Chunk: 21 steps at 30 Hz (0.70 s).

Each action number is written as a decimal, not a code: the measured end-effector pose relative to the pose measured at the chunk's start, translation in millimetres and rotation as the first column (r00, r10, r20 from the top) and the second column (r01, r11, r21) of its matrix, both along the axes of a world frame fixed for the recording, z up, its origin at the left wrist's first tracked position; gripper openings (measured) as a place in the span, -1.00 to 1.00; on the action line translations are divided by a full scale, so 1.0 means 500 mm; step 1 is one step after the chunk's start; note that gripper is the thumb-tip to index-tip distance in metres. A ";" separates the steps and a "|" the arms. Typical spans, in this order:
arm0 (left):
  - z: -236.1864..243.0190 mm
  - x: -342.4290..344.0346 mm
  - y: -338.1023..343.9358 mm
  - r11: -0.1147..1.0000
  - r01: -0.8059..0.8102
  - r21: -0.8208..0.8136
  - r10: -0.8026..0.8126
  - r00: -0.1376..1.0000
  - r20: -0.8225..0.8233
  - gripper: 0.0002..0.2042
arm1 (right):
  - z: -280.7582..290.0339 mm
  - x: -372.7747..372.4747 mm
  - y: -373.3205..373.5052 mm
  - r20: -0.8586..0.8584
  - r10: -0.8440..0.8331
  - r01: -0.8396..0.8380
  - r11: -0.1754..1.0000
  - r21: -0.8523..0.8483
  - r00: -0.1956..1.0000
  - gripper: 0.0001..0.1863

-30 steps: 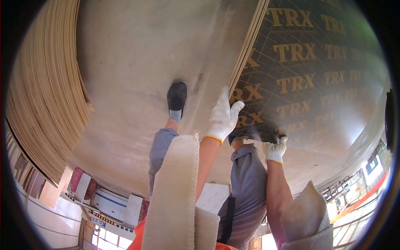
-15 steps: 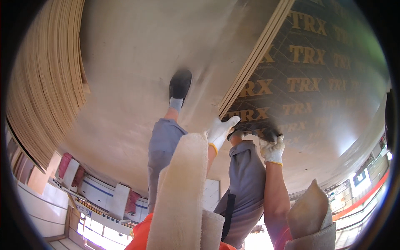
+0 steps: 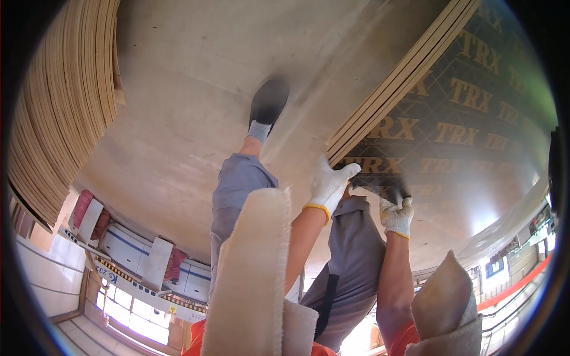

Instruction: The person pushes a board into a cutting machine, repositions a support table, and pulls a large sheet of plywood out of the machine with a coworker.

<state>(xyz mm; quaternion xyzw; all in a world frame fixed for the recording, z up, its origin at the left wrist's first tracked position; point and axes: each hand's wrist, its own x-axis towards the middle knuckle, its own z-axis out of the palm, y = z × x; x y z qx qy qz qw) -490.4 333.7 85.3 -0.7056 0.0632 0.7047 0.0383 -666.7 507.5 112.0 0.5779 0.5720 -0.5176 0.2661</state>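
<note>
A pale, dusty concrete floor [image 3: 178, 118] is filling most of the view, with a tall stack of light plywood sheets [image 3: 59, 118] curving along the left and a bright hall with windows showing at the near edge. On the right, dark brown film-faced plywood boards with gold lettering [image 3: 469, 124] are lying stacked, their layered tan edges running diagonally from the far right toward the middle. The left hand [image 3: 329, 184], in a white knit glove with a yellow cuff, is curling its fingers over the near corner of that stack's edge, gripping it. The right hand [image 3: 396, 215], gloved the same, is resting just beside it on the dark board face, fingers bent; whether it is clasping the board I cannot tell. A black shoe with grey sock [image 3: 267, 107] is standing on the floor left of the boards, above grey trousers [image 3: 237, 184].
</note>
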 end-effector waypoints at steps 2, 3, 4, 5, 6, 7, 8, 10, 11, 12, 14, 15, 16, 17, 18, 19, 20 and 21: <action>0.017 -0.013 -0.016 0.999 0.034 0.011 -0.033 0.999 -0.007 -0.40 | 0.004 -0.008 0.006 -0.013 0.019 -0.019 1.000 0.014 1.000 -0.28; 0.026 -0.015 -0.022 0.999 -0.005 0.036 0.005 1.000 -0.008 -0.40 | 0.006 -0.006 0.008 -0.016 0.031 -0.031 0.999 0.022 0.999 -0.28; 0.034 -0.017 -0.028 0.997 -0.043 0.061 0.043 0.999 -0.008 -0.39 | 0.008 -0.005 0.011 -0.013 0.029 -0.029 0.999 0.025 1.000 -0.28; 0.040 -0.018 -0.035 0.997 -0.040 0.064 0.041 0.999 -0.005 -0.39 | 0.010 -0.007 0.013 -0.011 0.015 -0.015 1.000 0.009 1.000 -0.28; 0.047 -0.016 -0.042 0.995 -0.078 0.059 0.079 0.997 -0.018 -0.37 | 0.014 -0.002 0.009 -0.006 -0.002 0.002 1.000 -0.008 1.000 -0.28; 0.050 -0.014 -0.047 0.992 -0.116 0.053 0.117 0.993 -0.031 -0.35 | 0.017 0.003 0.004 -0.001 -0.007 0.007 1.000 -0.007 1.000 -0.28; 0.040 -0.005 -0.034 0.992 -0.111 0.053 0.112 0.993 -0.025 -0.35 | 0.016 0.008 -0.003 -0.014 -0.018 0.018 0.999 -0.026 1.000 -0.28; 0.017 0.021 -0.013 0.975 -0.055 -0.218 0.042 0.997 -0.064 -0.28 | 0.012 0.027 -0.019 -0.018 -0.034 0.033 0.998 -0.048 0.999 -0.28; 0.011 0.033 -0.013 0.975 -0.051 -0.216 0.039 0.998 -0.059 -0.28 | 0.008 0.034 -0.022 -0.005 -0.017 0.017 0.999 -0.049 1.000 -0.29; 0.004 0.028 -0.021 0.963 0.151 -0.223 -0.169 0.983 -0.066 -0.23 | 0.007 0.019 -0.014 -0.012 0.013 -0.014 0.999 -0.045 1.000 -0.29; 0.030 -0.001 -0.072 0.735 0.672 -0.097 -0.674 0.738 0.006 -0.06 | 0.008 0.003 0.009 -0.007 0.053 -0.053 0.998 -0.016 0.999 -0.30; 0.034 0.000 -0.066 0.735 0.671 -0.101 -0.673 0.739 0.009 -0.06 | 0.009 0.010 0.006 0.023 0.078 -0.078 0.997 -0.009 0.997 -0.30; 0.036 0.009 -0.051 0.630 0.735 -0.249 -0.731 0.670 0.130 -0.03 | 0.012 0.026 -0.003 0.014 0.040 -0.040 0.999 -0.013 0.999 -0.31; 0.033 0.018 -0.038 0.494 0.784 -0.376 -0.757 0.601 0.258 0.00 | 0.010 0.037 -0.014 0.017 0.040 -0.039 0.999 -0.018 0.999 -0.31; 0.031 0.022 -0.037 0.494 0.785 -0.375 -0.756 0.600 0.261 0.00 | 0.010 0.045 -0.028 0.017 0.013 -0.013 1.000 0.004 1.000 -0.30; 0.026 0.026 -0.037 0.559 0.737 -0.379 -0.721 0.658 0.215 0.01 | 0.010 0.047 -0.041 0.016 -0.014 0.014 1.000 0.025 1.000 -0.30; 0.020 0.030 -0.038 0.621 0.685 -0.381 -0.682 0.712 0.168 0.02 | 0.011 0.047 -0.051 0.015 -0.014 0.013 1.000 0.023 1.000 -0.30; 0.021 0.019 -0.044 0.626 0.680 -0.383 -0.679 0.716 0.162 0.02 | 0.014 0.037 -0.056 0.005 -0.008 0.008 1.000 0.006 1.000 -0.31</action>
